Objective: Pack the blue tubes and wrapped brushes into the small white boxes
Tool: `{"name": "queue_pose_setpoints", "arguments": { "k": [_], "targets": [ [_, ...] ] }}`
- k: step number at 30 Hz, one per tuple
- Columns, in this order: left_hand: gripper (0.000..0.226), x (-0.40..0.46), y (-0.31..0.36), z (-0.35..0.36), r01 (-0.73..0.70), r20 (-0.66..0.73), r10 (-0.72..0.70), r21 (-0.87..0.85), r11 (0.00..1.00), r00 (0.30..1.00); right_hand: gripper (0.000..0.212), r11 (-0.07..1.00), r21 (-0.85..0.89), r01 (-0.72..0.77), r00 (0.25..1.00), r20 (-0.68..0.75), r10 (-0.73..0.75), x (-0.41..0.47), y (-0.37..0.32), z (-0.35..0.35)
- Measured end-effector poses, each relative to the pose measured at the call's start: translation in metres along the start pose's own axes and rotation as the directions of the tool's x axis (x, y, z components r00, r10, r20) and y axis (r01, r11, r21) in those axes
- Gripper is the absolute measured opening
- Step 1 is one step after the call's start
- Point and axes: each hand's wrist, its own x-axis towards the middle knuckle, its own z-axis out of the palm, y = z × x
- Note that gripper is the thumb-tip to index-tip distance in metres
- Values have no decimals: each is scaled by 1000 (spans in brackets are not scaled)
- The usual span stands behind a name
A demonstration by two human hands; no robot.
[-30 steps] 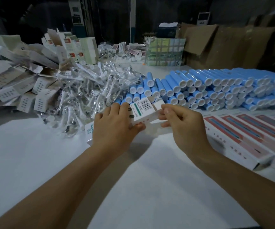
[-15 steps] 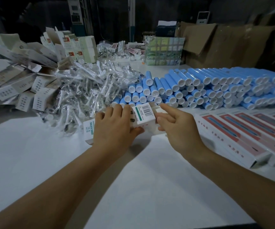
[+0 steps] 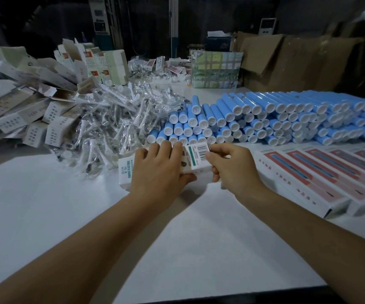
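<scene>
Closest in, both hands are on one small white box (image 3: 195, 160) lying on the white table (image 3: 177, 249). The left hand (image 3: 158, 170) grips it across the middle, fingers curled over the top and thumb underneath. The right hand (image 3: 232, 164) pinches the barcode end with curled fingers, so I'd guess it's tucking the end flap shut. Can't see inside, so no idea what's packed in it.

Just right of that, a row of finished-looking boxes (image 3: 321, 181) with red fronts, around six in view before the frame cuts them off.

Behind the hands, the blue tubes (image 3: 264, 119) are stacked with white caps facing us, easily several dozen, too many to count. Left of those is a big heap of wrapped brushes (image 3: 111, 119), also uncountable, and further left a pile of empty flat boxes (image 3: 30, 115), dozens probably.

Way back are cardboard cartons (image 3: 286, 60).

So my read: only a handful done, loads still left.
</scene>
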Motion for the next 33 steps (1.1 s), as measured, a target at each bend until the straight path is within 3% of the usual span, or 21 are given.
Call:
{"name": "queue_pose_setpoints", "arguments": {
  "k": [3,6,10,13,15,16,17,18,19,20,21,22,25,27,28,30,31,33],
  "targets": [
    [74,-2,0,1,-5,-8,5,-11,1000,1000,31,999,-6,32,999,21,-32,-1,2,2],
    [73,-2,-1,4,-16,3,16,-8,1000,1000,22,989,-137,65,998,30,-61,3,6,5],
    [73,-1,0,4,-5,2,5,-9,1000,1000,22,979,-181,98,995,49,-90,7,11,4],
    [74,2,1,5,38,-3,-39,-41,998,999,27,861,-438,260,963,45,-267,10,11,2],
    [71,6,2,4,105,-22,-108,-109,988,994,49,782,-558,277,919,-83,-385,15,9,-3],
    [69,8,1,3,140,-28,-146,-143,980,989,59,861,-463,213,923,-193,-333,18,7,-7],
    [68,9,0,2,171,-29,-178,-166,971,984,65,970,-224,92,947,-280,-155,20,5,-9],
    [69,10,-1,2,193,-28,-201,-178,965,979,67,988,137,-69,959,-263,104,20,0,-8],
    [70,10,-2,1,205,-28,-213,-185,961,977,66,847,480,-228,944,-105,313,19,-3,-5],
    [72,10,-1,1,208,-28,-216,-186,960,976,62,652,674,-347,914,87,397,18,-2,-1],
    [74,10,1,0,200,-27,-208,-187,962,978,57,525,746,-410,896,221,386,16,-1,3],
    [74,9,4,0,182,-26,-190,-185,966,981,53,497,758,-422,899,280,336,14,-1,7],
    [70,8,12,1,117,-21,-122,-159,980,992,36,533,792,-297,954,218,207,10,0,17],
    [72,8,14,0,90,-29,-95,-143,986,995,20,653,739,-166,983,72,168,11,3,18],
    [74,7,15,-1,83,-32,-88,-145,986,996,16,764,638,-93,992,-7,127,10,5,17],
    [76,2,17,-1,58,-37,-63,-142,988,997,17,972,209,104,990,-112,-82,7,11,14],
    [75,1,18,0,39,-39,-44,-125,991,998,20,982,6,191,977,-102,-189,5,12,13],
    [73,1,19,1,12,-35,-15,-83,997,999,17,946,-199,257,961,-52,-272,3,16,13]
  ]
}}
